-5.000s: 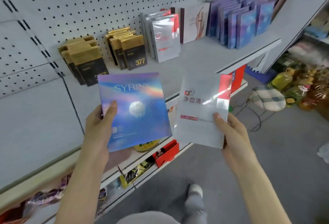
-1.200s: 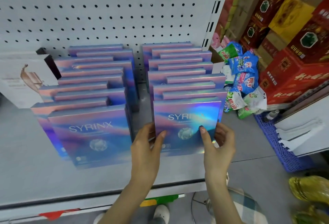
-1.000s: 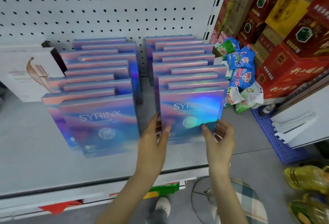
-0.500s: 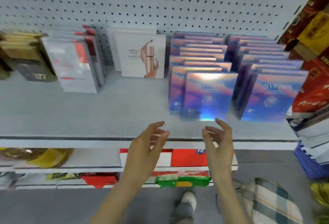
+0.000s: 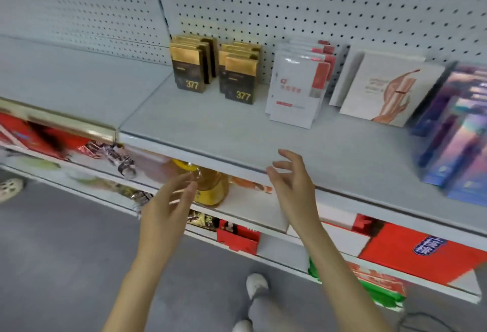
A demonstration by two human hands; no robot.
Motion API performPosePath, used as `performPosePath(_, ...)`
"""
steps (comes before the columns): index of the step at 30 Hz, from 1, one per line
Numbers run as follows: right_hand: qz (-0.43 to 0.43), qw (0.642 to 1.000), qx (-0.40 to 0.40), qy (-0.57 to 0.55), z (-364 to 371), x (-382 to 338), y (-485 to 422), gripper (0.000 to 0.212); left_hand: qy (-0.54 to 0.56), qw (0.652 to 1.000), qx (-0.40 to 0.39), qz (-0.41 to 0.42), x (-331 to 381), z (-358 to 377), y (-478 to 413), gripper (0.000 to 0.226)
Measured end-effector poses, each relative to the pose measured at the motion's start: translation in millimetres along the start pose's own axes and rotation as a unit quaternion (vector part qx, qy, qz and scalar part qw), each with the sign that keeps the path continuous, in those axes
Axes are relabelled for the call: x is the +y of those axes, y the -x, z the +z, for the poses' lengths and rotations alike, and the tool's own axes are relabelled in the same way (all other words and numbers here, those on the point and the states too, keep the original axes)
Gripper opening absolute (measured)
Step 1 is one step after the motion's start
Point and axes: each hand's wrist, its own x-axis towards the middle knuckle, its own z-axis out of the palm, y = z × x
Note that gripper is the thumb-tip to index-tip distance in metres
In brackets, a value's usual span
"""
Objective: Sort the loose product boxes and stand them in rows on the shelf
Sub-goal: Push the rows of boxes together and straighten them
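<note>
Product boxes stand in rows on the grey shelf. Two rows of black-and-gold "377" boxes are at the back, then a row of white boxes with a red strip, then white boxes printed with a hand, then holographic purple boxes at the far right. My left hand hovers below the shelf's front edge, fingers loose and empty. My right hand hovers at the front edge, fingers spread, holding nothing.
A white pegboard wall backs the shelf. Lower shelves hold a yellow oil bottle, red boxes and wrapped snacks. The grey floor lies at the left, and my shoe shows below.
Both hands let go of the holographic box, now standing in its row, and drew back. My view has swung left along the shelf, past the white boxes to the 377 boxes.
</note>
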Motion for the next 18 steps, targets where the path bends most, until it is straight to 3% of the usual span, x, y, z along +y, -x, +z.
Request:
performPosePath(7,-0.021,0.999,-0.042,0.022,59.9,-12.4,-62.6,0.034,-0.011,1.000,0.013,-0.008,-17.4,-24.6,-55.9,0.041)
performPosePath(12,-0.013,0.996,-0.091,0.008,104.6,-12.6,-111.4,0.039,-0.023,0.997,0.062,-0.038,-33.5,-35.6,-112.0,0.029)
performPosePath(18,0.008,0.996,-0.086,0.008,139.3,-9.9,-170.8,0.047,-0.010,0.998,0.062,-0.026,-39.2,-32.2,-186.9,0.038)
